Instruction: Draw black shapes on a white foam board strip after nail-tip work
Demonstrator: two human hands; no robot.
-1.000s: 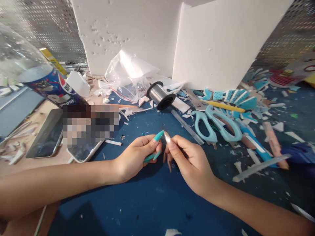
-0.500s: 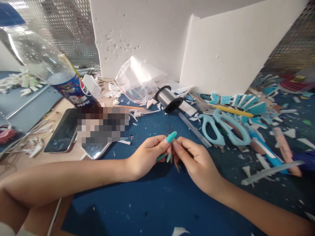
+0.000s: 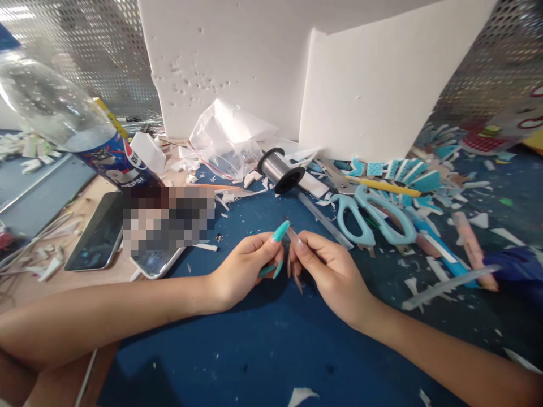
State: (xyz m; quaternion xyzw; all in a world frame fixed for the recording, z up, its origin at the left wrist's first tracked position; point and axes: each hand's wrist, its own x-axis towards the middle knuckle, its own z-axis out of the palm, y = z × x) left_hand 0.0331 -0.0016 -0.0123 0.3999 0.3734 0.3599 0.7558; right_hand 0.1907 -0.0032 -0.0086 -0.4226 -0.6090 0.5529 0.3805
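My left hand (image 3: 246,268), with long teal nails, is closed in a pinch above the blue mat (image 3: 237,362). Facing it, my right hand (image 3: 328,271) pinches too, its long nails pale brown. The thumb tips almost meet. Whatever lies between the fingers is too small or hidden to make out. Beyond the hands, a black-ended spool (image 3: 280,169) wound with thin silvery wire or thread lies on its side. A clear stick (image 3: 324,219) rests between that spool and my right hand. Light blue scissors (image 3: 373,215) lie to the right of it.
A Pepsi bottle (image 3: 114,155) leans at left, near a dark phone (image 3: 94,232) and a second phone (image 3: 159,263), partly blurred out. White foam boards (image 3: 373,96) stand behind a clear plastic bag (image 3: 231,135). A yellow pencil (image 3: 386,186), a blue cutter (image 3: 445,249) and scraps crowd the right.
The whole view has shifted slightly, so things appear farther left. My hands keep pinching, and their fingertips are a little farther apart.
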